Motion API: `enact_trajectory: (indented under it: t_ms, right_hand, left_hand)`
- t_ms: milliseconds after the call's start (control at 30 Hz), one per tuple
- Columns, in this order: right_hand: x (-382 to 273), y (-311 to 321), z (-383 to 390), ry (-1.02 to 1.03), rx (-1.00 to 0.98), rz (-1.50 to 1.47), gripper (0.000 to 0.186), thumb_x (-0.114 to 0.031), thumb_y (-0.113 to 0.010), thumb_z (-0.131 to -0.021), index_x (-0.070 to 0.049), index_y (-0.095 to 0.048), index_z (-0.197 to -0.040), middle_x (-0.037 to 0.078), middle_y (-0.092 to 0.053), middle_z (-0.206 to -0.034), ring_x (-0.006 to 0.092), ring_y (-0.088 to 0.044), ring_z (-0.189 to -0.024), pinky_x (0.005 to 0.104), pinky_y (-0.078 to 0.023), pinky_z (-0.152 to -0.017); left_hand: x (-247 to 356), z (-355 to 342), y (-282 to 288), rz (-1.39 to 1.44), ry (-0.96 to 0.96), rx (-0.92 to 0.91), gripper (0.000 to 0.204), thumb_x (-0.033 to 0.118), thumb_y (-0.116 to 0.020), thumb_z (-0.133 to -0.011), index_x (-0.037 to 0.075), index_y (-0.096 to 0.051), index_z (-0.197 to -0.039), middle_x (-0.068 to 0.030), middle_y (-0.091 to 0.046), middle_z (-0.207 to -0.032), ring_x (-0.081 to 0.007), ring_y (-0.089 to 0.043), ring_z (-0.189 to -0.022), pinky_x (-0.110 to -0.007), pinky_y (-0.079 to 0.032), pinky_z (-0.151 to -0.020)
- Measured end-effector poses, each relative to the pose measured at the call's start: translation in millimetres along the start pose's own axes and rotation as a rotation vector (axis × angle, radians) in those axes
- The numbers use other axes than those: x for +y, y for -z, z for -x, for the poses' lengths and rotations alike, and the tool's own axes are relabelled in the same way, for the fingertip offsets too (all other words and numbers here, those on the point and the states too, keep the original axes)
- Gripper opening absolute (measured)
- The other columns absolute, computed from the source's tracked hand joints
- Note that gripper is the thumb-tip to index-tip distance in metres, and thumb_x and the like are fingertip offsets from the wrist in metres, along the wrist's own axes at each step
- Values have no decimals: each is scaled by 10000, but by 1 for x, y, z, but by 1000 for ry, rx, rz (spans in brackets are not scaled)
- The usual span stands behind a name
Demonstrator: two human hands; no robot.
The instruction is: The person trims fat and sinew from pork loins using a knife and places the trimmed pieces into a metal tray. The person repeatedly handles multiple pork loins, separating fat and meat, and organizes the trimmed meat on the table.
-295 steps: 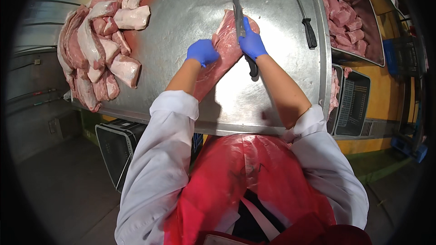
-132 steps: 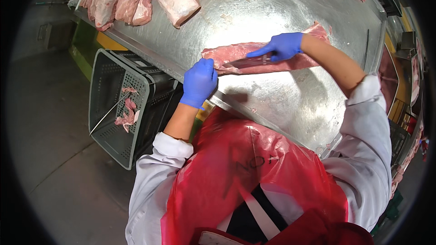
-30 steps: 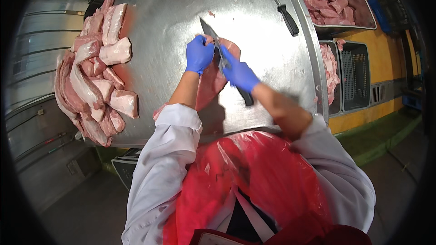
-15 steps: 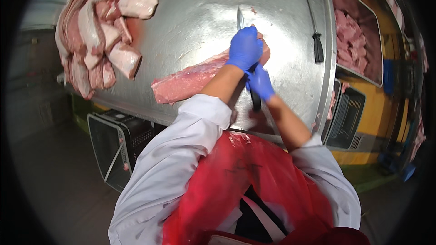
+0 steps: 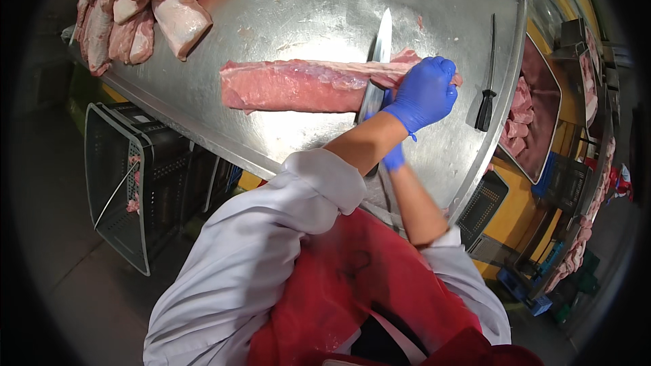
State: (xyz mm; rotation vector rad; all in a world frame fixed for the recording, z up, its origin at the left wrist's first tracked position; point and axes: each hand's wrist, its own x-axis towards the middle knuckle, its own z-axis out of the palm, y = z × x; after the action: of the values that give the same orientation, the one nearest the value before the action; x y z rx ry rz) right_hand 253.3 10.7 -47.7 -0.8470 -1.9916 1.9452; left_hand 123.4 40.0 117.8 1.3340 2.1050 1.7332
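A long pork loin lies crosswise on the steel table. My left hand, in a blue glove, is closed on the flap of meat at its right end. Below it, mostly hidden by my left forearm, my right hand is gloved too and grips a long knife. The knife's tip points away from me, past the loin's far edge. A pale strip of the meat crosses over the middle of the blade. The handle is largely covered.
Large cuts of pork are heaped at the far left of the table. A black-handled sharpening steel lies near the right edge. Beyond it stands a tub with meat pieces. Dark crates stand below left.
My view has shifted, and the loin now lies straighter across. My left hand has moved right, onto the end flap. The knife blade now shows on both sides of the pale strip.
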Motion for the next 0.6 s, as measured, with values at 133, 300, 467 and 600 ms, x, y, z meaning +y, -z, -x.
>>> enact_trajectory:
  t_ms: [133,300,467,600]
  right_hand:
    - [-9,-28,11,45,19,24,427,-167,-584,-955,-20,-455,-1334,124,-571,-1068,210,-542,-912,371,-448,-781]
    - [-86,-59,-13,-118,51,-70,360,-96,-566,-938,-3,-471,-1273,111,-605,-845,178,-567,-652,341,-486,-577]
    - [-138,-88,-25,-200,101,22,437,-76,-556,-924,-32,-439,-1342,93,-613,-700,156,-575,-505,323,-489,-461]
    - [-142,-112,2,-130,56,-84,529,-93,-530,-937,-60,-371,-1441,94,-610,-704,156,-577,-517,319,-483,-469]
  left_hand:
    - [13,0,3,85,-9,62,155,103,-602,-796,11,-569,-916,-208,-607,-873,-389,-613,-835,-477,-502,-771]
    - [36,-2,6,124,-85,145,145,76,-606,-772,12,-545,-888,-196,-592,-843,-401,-602,-804,-480,-500,-724]
    - [55,-4,4,154,-106,137,146,71,-613,-766,19,-544,-884,-184,-580,-834,-395,-596,-797,-478,-500,-723]
    - [79,-6,13,208,-200,213,149,62,-618,-758,21,-540,-878,-177,-570,-822,-390,-589,-791,-477,-497,-722]
